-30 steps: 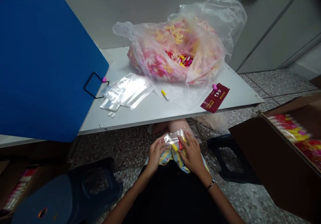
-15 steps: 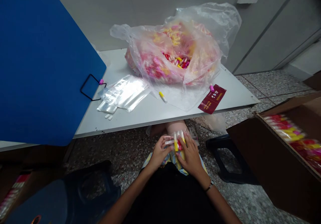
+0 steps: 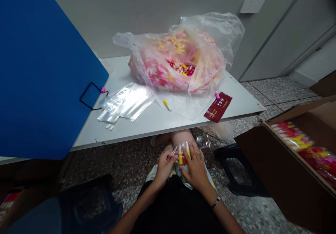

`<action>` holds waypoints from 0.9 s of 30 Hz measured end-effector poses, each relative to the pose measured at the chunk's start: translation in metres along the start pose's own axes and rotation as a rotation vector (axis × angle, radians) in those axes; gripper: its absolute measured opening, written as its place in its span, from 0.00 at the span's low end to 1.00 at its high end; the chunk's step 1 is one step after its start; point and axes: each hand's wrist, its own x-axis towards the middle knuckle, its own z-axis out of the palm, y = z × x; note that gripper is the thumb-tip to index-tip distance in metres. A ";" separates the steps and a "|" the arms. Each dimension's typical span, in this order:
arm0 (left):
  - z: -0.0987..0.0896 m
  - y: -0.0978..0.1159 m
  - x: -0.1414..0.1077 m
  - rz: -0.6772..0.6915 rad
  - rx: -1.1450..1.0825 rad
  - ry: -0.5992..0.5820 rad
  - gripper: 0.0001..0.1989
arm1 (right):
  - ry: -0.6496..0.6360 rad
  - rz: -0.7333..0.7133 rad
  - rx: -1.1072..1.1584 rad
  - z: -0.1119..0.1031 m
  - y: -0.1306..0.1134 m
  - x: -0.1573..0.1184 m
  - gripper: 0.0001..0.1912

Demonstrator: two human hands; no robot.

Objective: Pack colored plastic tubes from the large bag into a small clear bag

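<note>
A small clear packet of yellow, red and white tubes (image 3: 180, 156) lay on the person's lap, beneath the flattened, slightly spread fingers of the right hand (image 3: 194, 164). The left hand (image 3: 165, 164) pinched the packet's near edge, thumb and fingertips together. Beyond both hands' fingers, on a white table (image 3: 131, 130), sat a large plastic bag (image 3: 157, 64) (open, full of similar pieces), with flat clear sleeves (image 3: 131, 101) ahead of the left fingers.
</note>
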 end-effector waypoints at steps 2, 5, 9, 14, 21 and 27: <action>0.000 0.001 -0.001 -0.015 -0.015 -0.026 0.19 | 0.004 0.000 0.003 0.000 0.000 0.000 0.35; 0.000 0.002 -0.002 -0.007 0.015 -0.067 0.17 | 0.004 0.027 -0.001 0.002 0.001 -0.001 0.35; -0.001 0.001 -0.004 0.024 0.094 -0.055 0.17 | 0.001 0.050 -0.007 0.005 0.001 -0.001 0.34; -0.006 -0.005 -0.004 0.009 0.089 -0.043 0.15 | -0.008 0.038 -0.004 0.006 0.002 -0.001 0.35; -0.007 -0.001 -0.007 0.114 0.130 -0.067 0.11 | -0.001 0.011 -0.003 0.000 -0.001 -0.001 0.37; -0.019 -0.002 -0.008 0.168 0.218 -0.132 0.09 | -0.023 0.017 -0.048 0.000 -0.012 0.002 0.38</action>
